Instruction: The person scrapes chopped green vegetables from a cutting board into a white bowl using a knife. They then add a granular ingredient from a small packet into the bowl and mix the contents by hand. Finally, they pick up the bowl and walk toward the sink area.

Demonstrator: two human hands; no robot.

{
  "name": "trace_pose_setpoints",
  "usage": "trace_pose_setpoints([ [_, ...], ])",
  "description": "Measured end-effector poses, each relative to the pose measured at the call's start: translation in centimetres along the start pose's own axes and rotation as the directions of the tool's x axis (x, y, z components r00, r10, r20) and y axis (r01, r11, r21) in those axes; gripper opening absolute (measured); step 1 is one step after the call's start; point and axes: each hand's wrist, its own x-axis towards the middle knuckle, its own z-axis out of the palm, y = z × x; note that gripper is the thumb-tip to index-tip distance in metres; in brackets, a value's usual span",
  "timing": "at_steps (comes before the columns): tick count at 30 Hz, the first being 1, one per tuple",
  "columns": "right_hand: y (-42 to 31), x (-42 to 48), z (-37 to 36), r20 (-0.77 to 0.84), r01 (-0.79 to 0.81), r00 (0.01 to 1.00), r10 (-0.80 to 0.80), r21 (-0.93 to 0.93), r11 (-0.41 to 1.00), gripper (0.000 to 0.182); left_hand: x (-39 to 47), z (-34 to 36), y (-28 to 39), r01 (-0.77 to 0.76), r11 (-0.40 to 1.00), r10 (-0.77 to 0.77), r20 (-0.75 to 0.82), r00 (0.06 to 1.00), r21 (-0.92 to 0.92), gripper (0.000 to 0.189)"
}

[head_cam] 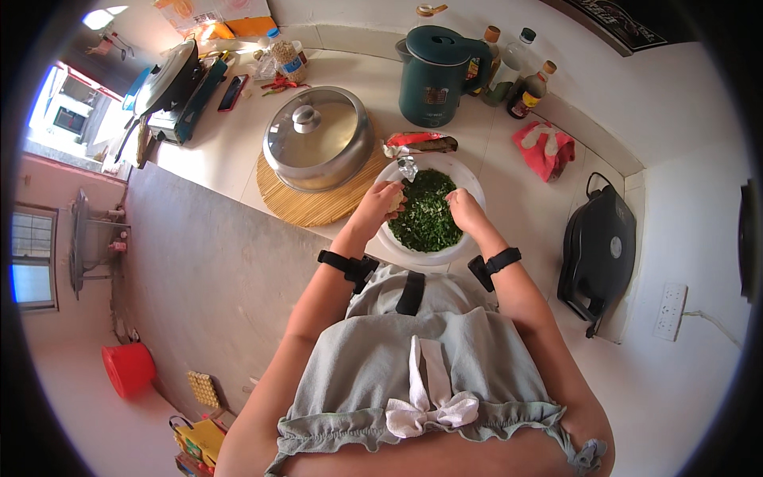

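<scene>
My left hand (380,206) is closed around a pale, crumbly lump (395,203) above the left side of a white bowl (475,179). Finely chopped green leaves (426,217) fill much of the bowl, with small white bits scattered over them. Over the bowl's right side is my right hand (467,211), its fingertips drawn together. Whether a small bit is pinched between them is too small to tell. An opened red and silver wrapper (420,143) lies just behind the bowl, and a piece of crumpled foil (408,168) rests at its back rim.
Left of the bowl, a glass-lidded metal pot (319,140) stands on a round woven mat (286,203). Behind are a green electric kettle (432,77) and several bottles (527,92). A red cloth (545,152) and a black electric griddle (599,253) sit to the right.
</scene>
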Motion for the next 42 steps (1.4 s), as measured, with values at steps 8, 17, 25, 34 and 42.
trace_pose_setpoints([
  [8,0.7,1.3,-0.3,0.194,-0.005,0.981,-0.026,0.159,0.987,0.021,-0.6,-1.0,-0.7,-0.03,0.996,0.027,-0.046,0.999,-0.079,0.026],
  [17,-3.7,4.0,1.5,0.331,0.295,0.894,-0.302,0.073,0.953,0.029,-1.2,-1.8,-0.4,-0.042,0.994,0.03,-0.116,0.993,-0.097,0.029],
  [25,-4.8,7.1,6.2,0.085,0.201,0.98,-0.182,-0.46,0.865,0.021,-1.5,-2.5,-0.1,-0.014,0.997,0.002,-0.147,0.989,-0.08,0.031],
  [34,-4.7,3.6,-0.4,0.195,0.093,0.977,-0.089,-0.011,0.996,0.025,-0.8,-2.0,-0.7,0.018,0.994,-0.03,-0.119,0.992,-0.103,0.031],
  [42,-4.1,0.4,-1.1,0.144,0.012,0.987,-0.073,0.387,0.922,0.033,1.8,1.7,-1.3,0.054,0.998,-0.055,0.084,0.995,0.008,0.043],
])
